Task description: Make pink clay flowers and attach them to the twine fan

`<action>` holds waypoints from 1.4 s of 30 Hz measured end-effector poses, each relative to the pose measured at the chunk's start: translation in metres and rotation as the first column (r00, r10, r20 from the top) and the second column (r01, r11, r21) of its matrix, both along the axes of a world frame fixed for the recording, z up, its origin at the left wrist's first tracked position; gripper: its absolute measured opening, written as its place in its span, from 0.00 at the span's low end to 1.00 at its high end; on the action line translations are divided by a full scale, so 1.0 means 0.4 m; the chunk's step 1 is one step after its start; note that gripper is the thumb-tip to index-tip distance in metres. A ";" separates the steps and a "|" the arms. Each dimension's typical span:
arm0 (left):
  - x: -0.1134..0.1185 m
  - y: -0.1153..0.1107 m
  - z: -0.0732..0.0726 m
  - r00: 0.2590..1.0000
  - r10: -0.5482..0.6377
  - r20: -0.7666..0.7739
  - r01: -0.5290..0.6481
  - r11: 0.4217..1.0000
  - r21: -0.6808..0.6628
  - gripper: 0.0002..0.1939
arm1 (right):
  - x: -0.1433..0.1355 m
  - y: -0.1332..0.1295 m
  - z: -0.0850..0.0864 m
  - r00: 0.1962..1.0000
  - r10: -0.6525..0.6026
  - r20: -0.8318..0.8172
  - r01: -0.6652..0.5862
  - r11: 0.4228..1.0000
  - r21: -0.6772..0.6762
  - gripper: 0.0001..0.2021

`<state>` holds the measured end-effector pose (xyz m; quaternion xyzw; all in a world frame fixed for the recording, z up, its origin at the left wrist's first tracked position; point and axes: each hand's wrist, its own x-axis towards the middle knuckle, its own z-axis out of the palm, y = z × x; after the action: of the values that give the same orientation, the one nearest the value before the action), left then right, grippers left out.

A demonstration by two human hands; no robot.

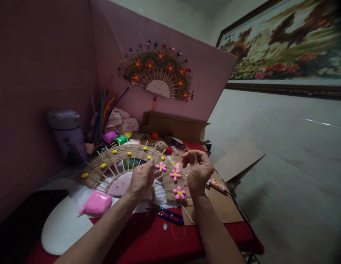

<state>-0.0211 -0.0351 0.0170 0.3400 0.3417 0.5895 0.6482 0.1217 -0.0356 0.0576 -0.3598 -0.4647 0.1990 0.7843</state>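
A fan-shaped craft piece of twine woven over thin sticks (137,150) lies on the table, with yellow clay dots and several pink clay flowers (175,175) on its band. My left hand (141,179) is closed over its middle, the thumb tip beside a yellow dot (149,157); what the fingers hold, if anything, is hidden. Above the right end of the fan, my right hand (199,172) is raised with the fingers curled into a pinch. Whatever may be between those fingertips is too small to make out. A packet of pink clay (96,204) lies left of my left forearm.
Blue-handled scissors (169,214) lie near the front on the red cloth (148,242). Cardboard (222,205) covers the right side. A lilac bottle (67,135) stands at left. A finished-looking fan (159,73) is on the pink board behind. Clay packets and twine crowd the back.
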 end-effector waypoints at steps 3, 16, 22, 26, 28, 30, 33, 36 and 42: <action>0.001 -0.004 0.000 1.000 0.013 0.026 -0.014 1.000 0.010 0.30 | -0.016 0.008 0.009 0.986 0.101 0.130 -0.097 0.995 -0.037 0.20; -0.027 -0.004 0.013 0.971 -0.087 0.222 0.071 0.994 0.080 0.16 | 0.017 0.020 -0.110 0.754 -0.320 0.574 0.219 0.946 0.240 0.15; -0.027 -0.014 0.031 0.959 -0.180 0.221 0.181 0.983 0.014 0.16 | 0.015 0.014 -0.103 0.743 -0.337 0.578 0.194 0.935 0.296 0.15; -0.014 -0.010 0.014 0.980 -0.133 0.148 0.135 0.991 -0.004 0.28 | 0.008 0.010 -0.102 0.729 -0.284 0.623 0.112 0.947 0.300 0.14; -0.010 -0.006 0.002 0.990 -0.104 0.100 0.107 0.994 -0.023 0.31 | 0.004 0.005 -0.102 0.713 -0.266 0.649 0.080 0.950 0.302 0.14; -0.010 -0.002 -0.006 0.995 -0.071 0.069 0.074 0.996 -0.039 0.33 | 0.001 0.004 -0.101 0.710 -0.258 0.655 0.070 0.952 0.299 0.14; -0.012 -0.001 -0.001 0.997 -0.036 0.070 0.037 0.999 -0.011 0.32 | 0.002 0.008 -0.092 0.737 -0.223 0.638 0.073 0.965 0.253 0.14; -0.011 -0.004 0.017 0.993 -0.031 0.116 0.030 0.999 0.011 0.27 | 0.006 0.014 -0.079 0.745 -0.158 0.649 0.057 0.983 0.173 0.15; -0.013 -0.009 0.025 0.984 -0.094 0.150 0.090 0.995 0.032 0.20 | -0.010 0.003 -0.092 0.724 -0.228 0.651 0.040 0.956 0.290 0.10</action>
<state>-0.0262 -0.0386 0.0268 0.3181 0.2680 0.5874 0.6943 0.1175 -0.0345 0.0207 -0.3362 -0.7124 -0.0655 0.6125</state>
